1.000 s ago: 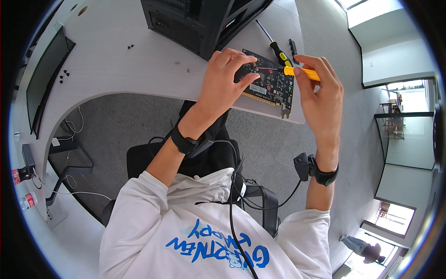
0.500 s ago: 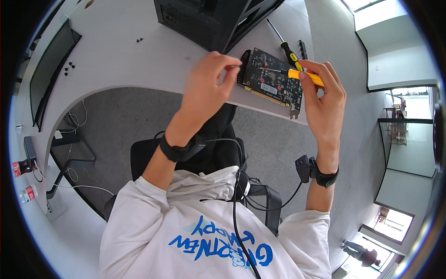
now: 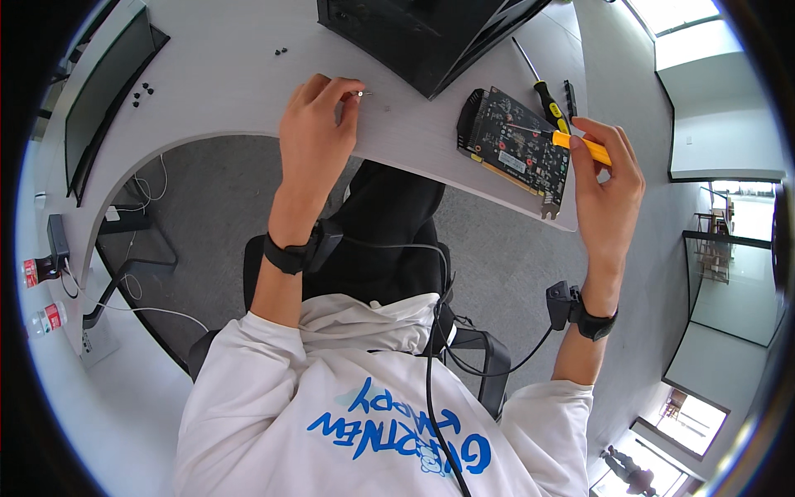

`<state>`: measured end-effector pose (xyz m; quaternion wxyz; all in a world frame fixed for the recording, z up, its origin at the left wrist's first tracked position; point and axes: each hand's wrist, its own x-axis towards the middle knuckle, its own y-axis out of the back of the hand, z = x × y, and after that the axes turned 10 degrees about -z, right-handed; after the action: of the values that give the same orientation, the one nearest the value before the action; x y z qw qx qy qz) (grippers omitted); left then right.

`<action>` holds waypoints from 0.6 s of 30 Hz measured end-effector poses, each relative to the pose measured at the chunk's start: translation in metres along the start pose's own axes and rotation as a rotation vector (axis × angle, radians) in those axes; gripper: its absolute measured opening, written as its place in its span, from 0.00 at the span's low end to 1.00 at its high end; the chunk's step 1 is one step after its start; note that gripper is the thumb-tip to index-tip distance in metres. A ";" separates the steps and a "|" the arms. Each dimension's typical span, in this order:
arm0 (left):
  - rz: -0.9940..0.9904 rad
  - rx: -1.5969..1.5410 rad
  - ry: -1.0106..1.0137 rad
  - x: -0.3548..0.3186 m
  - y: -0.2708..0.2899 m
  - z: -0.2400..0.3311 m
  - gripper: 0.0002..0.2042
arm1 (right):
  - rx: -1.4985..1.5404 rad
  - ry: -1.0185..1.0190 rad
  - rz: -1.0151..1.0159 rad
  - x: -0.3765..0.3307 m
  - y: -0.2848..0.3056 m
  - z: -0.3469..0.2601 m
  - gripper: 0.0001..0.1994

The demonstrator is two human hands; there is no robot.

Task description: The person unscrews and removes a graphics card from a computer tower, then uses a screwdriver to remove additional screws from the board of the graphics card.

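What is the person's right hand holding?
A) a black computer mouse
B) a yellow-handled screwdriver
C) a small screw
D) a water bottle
B: the right hand grips a yellow-handled screwdriver, with its thin metal shaft reaching over the black rectangular circuit board lying on the white desk.

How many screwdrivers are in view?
2: a yellow-handled screwdriver in the right hand, tip over the graphics card; a black-and-yellow screwdriver lying on the desk behind it.
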<state>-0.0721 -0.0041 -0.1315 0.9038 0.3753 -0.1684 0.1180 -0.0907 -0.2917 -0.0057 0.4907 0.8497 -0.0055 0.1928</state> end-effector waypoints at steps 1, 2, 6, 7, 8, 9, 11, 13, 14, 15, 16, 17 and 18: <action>-0.001 0.001 0.002 -0.001 -0.001 -0.002 0.05 | 0.001 0.000 -0.002 0.000 0.000 0.000 0.07; -0.005 0.013 -0.022 -0.002 -0.003 -0.004 0.05 | -0.006 0.001 0.003 0.000 -0.001 0.000 0.07; 0.006 0.082 -0.090 -0.004 -0.008 -0.006 0.04 | -0.038 -0.004 -0.002 -0.001 0.000 0.001 0.07; 0.005 0.081 -0.090 -0.004 -0.009 -0.006 0.04 | -0.039 -0.005 -0.002 -0.001 0.000 0.001 0.07; -0.001 0.085 -0.090 -0.004 -0.009 -0.007 0.04 | -0.040 -0.006 -0.001 -0.001 0.000 0.002 0.07; -0.006 0.089 -0.090 -0.004 -0.008 -0.008 0.04 | -0.041 -0.008 0.001 -0.001 0.000 0.003 0.07; -0.018 0.080 -0.086 -0.003 -0.007 -0.007 0.04 | -0.045 -0.009 0.002 -0.001 0.000 0.004 0.07; -0.030 0.072 -0.081 -0.002 -0.005 -0.005 0.04 | -0.047 -0.009 0.003 -0.002 0.000 0.004 0.07; -0.041 0.068 -0.069 -0.002 -0.004 -0.005 0.04 | -0.045 -0.013 0.004 -0.002 0.000 0.004 0.07; -0.052 0.063 -0.057 -0.002 -0.004 -0.005 0.04 | -0.042 -0.016 0.005 -0.002 0.000 0.004 0.07; -0.052 0.063 -0.057 -0.002 -0.004 -0.005 0.04 | -0.042 -0.016 0.005 -0.002 0.000 0.005 0.07; -0.056 0.062 -0.052 -0.002 -0.004 -0.005 0.04 | -0.039 -0.015 0.001 -0.002 0.000 0.005 0.07; -0.060 0.060 -0.048 -0.002 -0.003 -0.005 0.04 | -0.036 -0.015 -0.003 -0.003 0.000 0.006 0.07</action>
<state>-0.0717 -0.0033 -0.1375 0.8910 0.4098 -0.1751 0.0869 -0.0914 -0.2976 -0.0091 0.5061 0.8421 -0.0115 0.1858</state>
